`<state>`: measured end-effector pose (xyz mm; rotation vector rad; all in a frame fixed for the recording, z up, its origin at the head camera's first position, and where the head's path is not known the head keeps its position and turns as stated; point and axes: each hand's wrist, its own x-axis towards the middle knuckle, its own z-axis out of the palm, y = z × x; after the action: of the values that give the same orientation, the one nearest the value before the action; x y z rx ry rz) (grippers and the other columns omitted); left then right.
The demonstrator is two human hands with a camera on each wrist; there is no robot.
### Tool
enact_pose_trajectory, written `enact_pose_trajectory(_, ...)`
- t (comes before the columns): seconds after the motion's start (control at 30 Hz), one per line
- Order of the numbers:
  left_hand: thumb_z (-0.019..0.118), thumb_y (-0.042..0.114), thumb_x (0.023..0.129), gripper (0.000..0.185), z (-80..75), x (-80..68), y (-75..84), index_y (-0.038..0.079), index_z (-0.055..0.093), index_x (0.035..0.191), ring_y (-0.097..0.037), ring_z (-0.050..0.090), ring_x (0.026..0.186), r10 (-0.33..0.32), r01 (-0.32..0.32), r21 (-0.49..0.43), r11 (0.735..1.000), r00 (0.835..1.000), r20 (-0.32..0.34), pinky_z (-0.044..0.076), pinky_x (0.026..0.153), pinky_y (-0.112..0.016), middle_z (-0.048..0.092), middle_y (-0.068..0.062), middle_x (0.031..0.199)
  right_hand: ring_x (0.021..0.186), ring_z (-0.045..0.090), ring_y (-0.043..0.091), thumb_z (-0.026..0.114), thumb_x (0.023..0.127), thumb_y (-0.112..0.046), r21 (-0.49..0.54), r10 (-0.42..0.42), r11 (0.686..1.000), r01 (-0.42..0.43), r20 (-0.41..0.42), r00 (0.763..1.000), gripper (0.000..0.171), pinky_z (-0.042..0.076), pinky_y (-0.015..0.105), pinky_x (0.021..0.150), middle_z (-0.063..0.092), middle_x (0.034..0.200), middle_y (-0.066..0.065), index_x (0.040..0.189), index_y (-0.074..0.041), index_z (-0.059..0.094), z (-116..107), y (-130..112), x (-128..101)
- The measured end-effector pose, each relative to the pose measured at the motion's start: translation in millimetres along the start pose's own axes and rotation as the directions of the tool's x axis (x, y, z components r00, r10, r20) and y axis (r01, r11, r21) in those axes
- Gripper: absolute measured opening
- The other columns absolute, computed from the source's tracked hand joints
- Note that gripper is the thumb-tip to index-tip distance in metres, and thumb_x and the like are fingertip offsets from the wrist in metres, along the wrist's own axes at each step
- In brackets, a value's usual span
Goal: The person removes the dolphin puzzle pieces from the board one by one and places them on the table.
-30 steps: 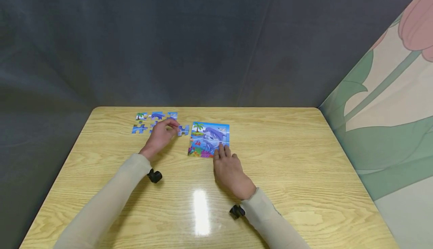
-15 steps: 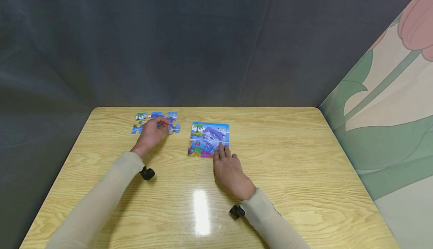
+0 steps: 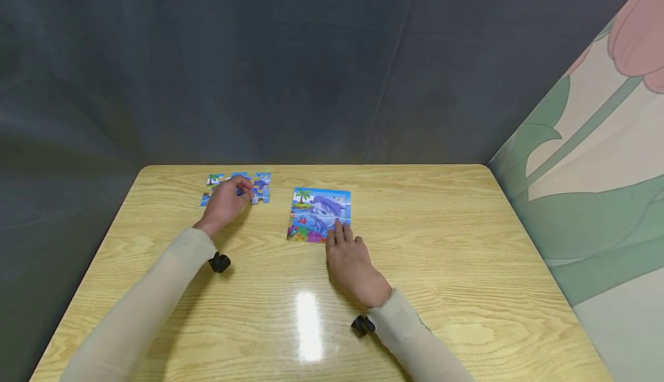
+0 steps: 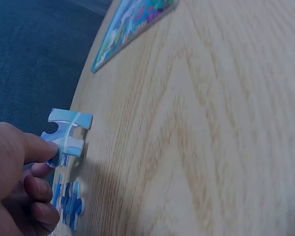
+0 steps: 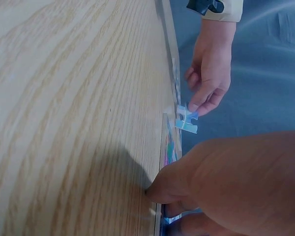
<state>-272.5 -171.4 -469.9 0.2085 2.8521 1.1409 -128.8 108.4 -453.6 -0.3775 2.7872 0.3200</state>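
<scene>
My left hand (image 3: 242,189) is at the far left of the table, pinching a blue puzzle piece (image 3: 260,193) between thumb and fingers just above the wood. The left wrist view shows that piece (image 4: 68,133) tilted up from the table, with another loose piece (image 4: 69,204) lying under the hand. Several loose pieces (image 3: 214,180) lie around the hand. A dolphin puzzle board (image 3: 319,212) lies flat at the middle. My right hand (image 3: 339,231) rests with straight fingers on the board's near right corner. The right wrist view shows the left hand (image 5: 210,69) and its piece (image 5: 187,121).
The wooden table (image 3: 441,244) has rounded corners and a glare spot (image 3: 308,324) near its front. A dark grey curtain hangs behind it. A flower-patterned wall (image 3: 596,169) stands to the right. Black wrist mounts (image 3: 219,263) sit on both sleeves.
My left hand has moved left and away from the board, carrying the pinched piece toward the loose pieces. The right hand has stayed on the board.
</scene>
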Motion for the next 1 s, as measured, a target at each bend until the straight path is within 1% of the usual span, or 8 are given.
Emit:
enact_pose_trajectory(0.27, 0.057, 0.012, 0.099, 0.018, -4.9, 0.8, -0.5, 0.008, 0.063, 0.114, -0.025, 0.061, 0.092, 0.024, -0.027, 0.076, 0.997, 0.999, 0.037, 0.047, 0.08, -0.038, 0.067, -0.011, 0.106, 0.154, 0.02, 0.031, 0.031, 0.108, -0.019, -0.007, -0.001, 1.0, 0.001, 0.008, 1.0, 0.05, 0.038, 0.047, 0.116, 0.017, 0.166, 0.015, 0.157, -0.009, 0.025, 0.1, -1.1, -1.9)
enact_pose_trajectory(0.4, 0.057, 0.012, 0.098, 0.018, -5.5, 2.4, -0.9, 0.008, 0.064, 0.115, -0.026, 0.062, 0.093, 0.044, -0.048, 0.103, 0.994, 0.998, 0.042, 0.048, 0.082, -0.04, 0.067, -0.011, 0.106, 0.154, 0.021, 0.031, 0.03, 0.108, -0.019, -0.011, -0.004, 1.0, 0.004, 0.002, 1.0, 0.05, 0.039, 0.047, 0.116, 0.017, 0.166, 0.015, 0.157, -0.009, 0.026, 0.6, -1.2, -2.7)
enact_pose_trajectory(0.67, 0.059, 0.017, 0.099, 0.02, -2.8, 5.9, -4.8, 0.01, 0.064, 0.118, -0.028, 0.064, 0.099, 0.065, -0.075, 0.146, 0.986, 0.995, 0.076, 0.049, 0.084, -0.046, 0.066, -0.011, 0.111, 0.154, 0.022, 0.031, 0.031, 0.108, -0.019, -0.024, -0.008, 1.0, 0.007, -0.021, 1.0, 0.049, 0.041, 0.046, 0.114, 0.019, 0.165, 0.016, 0.156, -0.008, 0.027, 2.2, -1.4, -3.7)
enact_pose_trajectory(0.8, 0.059, 0.016, 0.099, 0.022, -1.5, 6.4, -6.0, 0.011, 0.063, 0.12, -0.028, 0.061, 0.105, 0.075, -0.091, 0.18, 0.979, 0.993, 0.095, 0.048, 0.088, -0.048, 0.062, -0.01, 0.118, 0.153, 0.023, 0.032, 0.03, 0.108, -0.019, -0.031, -0.008, 0.999, 0.007, -0.035, 0.999, 0.049, 0.041, 0.046, 0.114, 0.02, 0.165, 0.016, 0.156, -0.007, 0.027, 3.0, -1.4, -3.8)
enact_pose_trajectory(0.9, 0.06, 0.014, 0.098, 0.024, -0.2, 5.5, -5.8, 0.01, 0.062, 0.121, -0.029, 0.059, 0.109, 0.084, -0.099, 0.197, 0.975, 0.993, 0.085, 0.047, 0.092, -0.05, 0.06, -0.011, 0.121, 0.153, 0.024, 0.032, 0.03, 0.108, -0.019, -0.03, -0.012, 0.999, 0.011, -0.041, 0.999, 0.049, 0.041, 0.047, 0.114, 0.02, 0.165, 0.017, 0.156, -0.007, 0.028, 2.9, -1.3, -4.0)
enact_pose_trajectory(1.0, 0.061, 0.015, 0.098, 0.024, 1.7, 3.8, -3.8, 0.008, 0.063, 0.121, -0.029, 0.059, 0.108, 0.1, -0.112, 0.208, 0.972, 0.993, 0.07, 0.048, 0.091, -0.05, 0.059, -0.012, 0.121, 0.153, 0.023, 0.032, 0.029, 0.108, -0.018, -0.024, -0.012, 1.0, 0.011, -0.037, 0.999, 0.049, 0.041, 0.047, 0.114, 0.02, 0.165, 0.017, 0.156, -0.007, 0.027, 2.0, -0.8, -4.4)
